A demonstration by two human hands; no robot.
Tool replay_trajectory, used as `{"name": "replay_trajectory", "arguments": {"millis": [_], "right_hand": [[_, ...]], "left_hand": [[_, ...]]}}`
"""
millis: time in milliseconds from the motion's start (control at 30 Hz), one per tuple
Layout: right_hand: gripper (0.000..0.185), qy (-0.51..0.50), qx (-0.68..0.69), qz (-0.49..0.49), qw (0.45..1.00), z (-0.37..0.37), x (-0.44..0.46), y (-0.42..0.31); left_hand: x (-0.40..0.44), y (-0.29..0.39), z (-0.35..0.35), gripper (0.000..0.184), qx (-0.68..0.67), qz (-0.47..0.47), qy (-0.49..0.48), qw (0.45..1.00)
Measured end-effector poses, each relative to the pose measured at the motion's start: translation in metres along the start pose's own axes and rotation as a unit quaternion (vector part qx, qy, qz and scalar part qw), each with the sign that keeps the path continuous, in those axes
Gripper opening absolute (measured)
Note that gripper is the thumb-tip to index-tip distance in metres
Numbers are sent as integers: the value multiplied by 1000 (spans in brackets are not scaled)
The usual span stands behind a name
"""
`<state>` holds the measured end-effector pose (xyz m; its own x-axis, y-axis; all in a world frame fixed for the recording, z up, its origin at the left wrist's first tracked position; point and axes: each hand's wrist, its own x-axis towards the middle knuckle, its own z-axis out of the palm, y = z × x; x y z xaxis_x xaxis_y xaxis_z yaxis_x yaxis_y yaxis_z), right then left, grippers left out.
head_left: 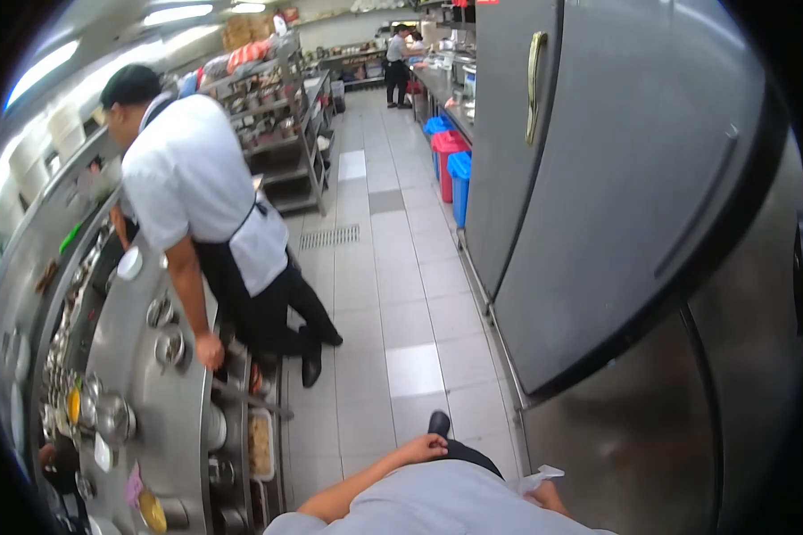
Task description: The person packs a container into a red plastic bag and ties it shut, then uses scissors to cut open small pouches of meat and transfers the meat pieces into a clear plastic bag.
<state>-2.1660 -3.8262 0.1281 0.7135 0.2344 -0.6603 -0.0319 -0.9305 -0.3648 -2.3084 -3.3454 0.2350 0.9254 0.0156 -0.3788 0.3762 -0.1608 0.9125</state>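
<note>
My left hand (424, 448) is in front of my body at waist height, above the floor. Its fingers are curled together, and nothing shows in them. Low on the right, beside my pale shirt (446, 499), my right hand (546, 493) grips a piece of translucent white plastic (539, 477); part of the hand is hidden by the shirt. That hand is near the lower steel front of the refrigerator (616, 196). One dark shoe (439, 423) of mine steps forward on the tiles.
A co-worker (201, 178) leans at the steel counter (143, 303) on the left, which bears bowls and pots. Blue and red bins (449, 165) line the right side. A metal rack (277, 143) stands beyond the co-worker. Farther back is another person (396, 67). The floor has a drain grate (330, 236).
</note>
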Motion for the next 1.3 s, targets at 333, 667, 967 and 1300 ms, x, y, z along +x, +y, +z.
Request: {"name": "replay_trajectory", "arguments": {"millis": [333, 667, 967, 1300], "right_hand": [[57, 17, -51, -351, 935, -234, 269, -599], [52, -154, 140, -507, 836, -222, 388, -876], [14, 51, 333, -128, 933, -320, 581, -920], [4, 64, 579, 46, 811, -395, 866, -992]], "left_hand": [[198, 172, -261, 47, -304, -2, 115, 946], [411, 136, -523, 42, -406, -43, 135, 903], [607, 235, -753, 20, -590, 10, 73, 804], [822, 222, -961, 13, -257, -79, 119, 956]]}}
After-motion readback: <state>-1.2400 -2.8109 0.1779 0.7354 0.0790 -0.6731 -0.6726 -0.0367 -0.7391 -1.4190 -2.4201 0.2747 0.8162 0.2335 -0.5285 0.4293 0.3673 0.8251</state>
